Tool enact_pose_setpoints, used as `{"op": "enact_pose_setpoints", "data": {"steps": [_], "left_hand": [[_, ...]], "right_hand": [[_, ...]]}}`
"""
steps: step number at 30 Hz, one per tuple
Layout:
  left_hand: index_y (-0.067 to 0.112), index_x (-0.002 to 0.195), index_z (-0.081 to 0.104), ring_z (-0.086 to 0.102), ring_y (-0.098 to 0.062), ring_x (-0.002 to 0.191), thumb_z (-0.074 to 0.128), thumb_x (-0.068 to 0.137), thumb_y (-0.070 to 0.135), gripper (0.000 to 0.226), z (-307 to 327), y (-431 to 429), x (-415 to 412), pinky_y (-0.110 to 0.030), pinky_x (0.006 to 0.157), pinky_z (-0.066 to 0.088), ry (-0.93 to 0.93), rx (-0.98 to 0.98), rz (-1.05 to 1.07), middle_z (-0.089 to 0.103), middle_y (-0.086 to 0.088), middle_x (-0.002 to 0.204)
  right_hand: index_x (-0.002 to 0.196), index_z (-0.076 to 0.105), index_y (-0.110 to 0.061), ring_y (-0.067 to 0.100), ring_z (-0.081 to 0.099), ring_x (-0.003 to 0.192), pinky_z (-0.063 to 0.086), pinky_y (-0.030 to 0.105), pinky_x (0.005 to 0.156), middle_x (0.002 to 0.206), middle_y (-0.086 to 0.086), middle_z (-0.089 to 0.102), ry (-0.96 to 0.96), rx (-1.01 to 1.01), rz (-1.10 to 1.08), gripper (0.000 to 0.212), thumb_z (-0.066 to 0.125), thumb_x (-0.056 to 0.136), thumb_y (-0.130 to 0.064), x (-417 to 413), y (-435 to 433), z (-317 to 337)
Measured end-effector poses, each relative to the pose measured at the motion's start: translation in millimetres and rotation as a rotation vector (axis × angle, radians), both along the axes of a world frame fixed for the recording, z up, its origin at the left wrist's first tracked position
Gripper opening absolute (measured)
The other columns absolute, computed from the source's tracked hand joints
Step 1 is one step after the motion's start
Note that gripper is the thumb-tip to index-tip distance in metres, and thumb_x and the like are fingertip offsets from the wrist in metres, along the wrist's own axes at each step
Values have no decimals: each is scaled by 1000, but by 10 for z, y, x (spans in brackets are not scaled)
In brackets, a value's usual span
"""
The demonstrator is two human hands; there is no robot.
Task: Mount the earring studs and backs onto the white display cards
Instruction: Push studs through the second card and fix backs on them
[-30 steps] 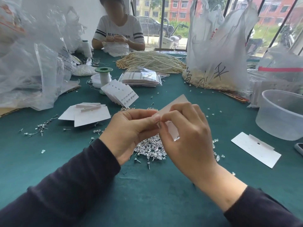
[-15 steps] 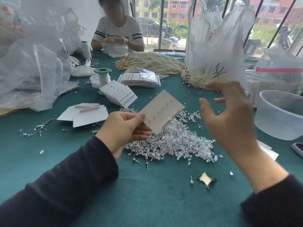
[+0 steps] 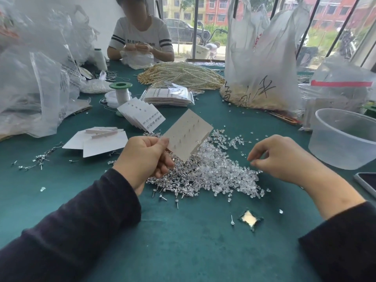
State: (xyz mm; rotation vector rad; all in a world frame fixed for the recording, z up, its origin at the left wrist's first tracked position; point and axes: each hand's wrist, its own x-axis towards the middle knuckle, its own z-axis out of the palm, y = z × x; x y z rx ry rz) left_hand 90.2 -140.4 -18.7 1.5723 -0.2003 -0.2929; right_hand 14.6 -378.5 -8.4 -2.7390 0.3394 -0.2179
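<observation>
My left hand (image 3: 145, 157) pinches the lower corner of a white display card (image 3: 188, 134) and holds it tilted above the table, its back toward me with several stud posts sticking through. Below it lies a pile of silver earring studs (image 3: 173, 178) beside a pile of clear plastic backs (image 3: 225, 171). My right hand (image 3: 282, 157) hovers over the right side of the backs pile with thumb and forefinger pinched together; whether a clear back sits between them is too small to tell. A fanned stack of filled cards (image 3: 142, 116) lies further back.
Blank white cards (image 3: 101, 141) lie at the left, a clear plastic tub (image 3: 343, 139) at the right, a phone (image 3: 366, 183) at the right edge. Plastic bags, a green spool (image 3: 121, 92), pearl strands (image 3: 181, 75) and a seated person fill the back. The cloth has a small hole (image 3: 249, 219).
My right hand left the card, swung out to the right, then came down over the clear backs with fingers pinched. The left hand keeps holding the card, which now shows its back.
</observation>
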Motion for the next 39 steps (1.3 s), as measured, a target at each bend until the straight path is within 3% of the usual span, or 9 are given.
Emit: {"op": "enact_pose_setpoints", "data": {"steps": [7,13,15,18,21,27,36,39], "left_hand": [[6,67,52,42,-10,28,50,92,15,27,-9,-19,-19,-14,28,31,4,19,-10,54,-2,37],[6,68,52,41,-9,28,48,93,15,27,-1,-21,-37,-13,29,30,-14,47,-27,54,-1,36],[5,68,53,41,-9,28,47,94,15,28,-5,-24,-42,-14,28,29,-45,77,-35,54,0,36],[6,68,54,41,-7,28,47,93,15,28,-20,-35,-55,-14,29,29,-86,108,-46,54,0,36],[11,60,53,43,-6,29,49,92,16,33,-41,-69,-83,-12,31,30,-171,160,-60,55,2,37],[16,51,50,43,-6,28,51,91,14,39,-51,-111,-149,-9,33,28,-354,213,-54,54,3,37],[18,49,50,43,-5,29,53,89,16,41,-46,-108,-164,-10,35,31,-459,307,-38,54,4,38],[13,52,54,43,-2,30,53,89,16,37,-55,-104,-167,-10,38,31,-478,331,-42,55,2,40]], "right_hand": [[70,72,-19,-6,51,63,37,5,48,65,-11,64,69,-61,40,13,65,77,-11,9,35,-6],[77,63,-15,15,54,75,46,30,71,80,-1,61,107,-218,97,11,54,82,-13,52,66,-37],[77,60,-15,17,54,74,47,30,73,82,-1,58,-156,-210,110,9,56,83,-10,45,110,-2],[79,63,-9,2,52,68,39,7,65,78,-1,57,-625,-49,145,8,62,81,-1,-8,355,62],[79,64,-5,2,48,67,39,6,67,78,-1,58,-804,61,236,6,61,80,0,-13,731,-14],[76,64,-4,26,54,74,44,34,70,78,6,61,-796,21,263,4,62,78,-2,117,1004,-210],[74,64,-6,11,51,73,38,16,68,75,-4,57,-762,219,237,7,58,78,-6,137,1027,-227],[74,64,-7,9,50,73,37,16,69,76,-5,56,-736,226,246,8,58,79,-7,134,1031,-231]]}}
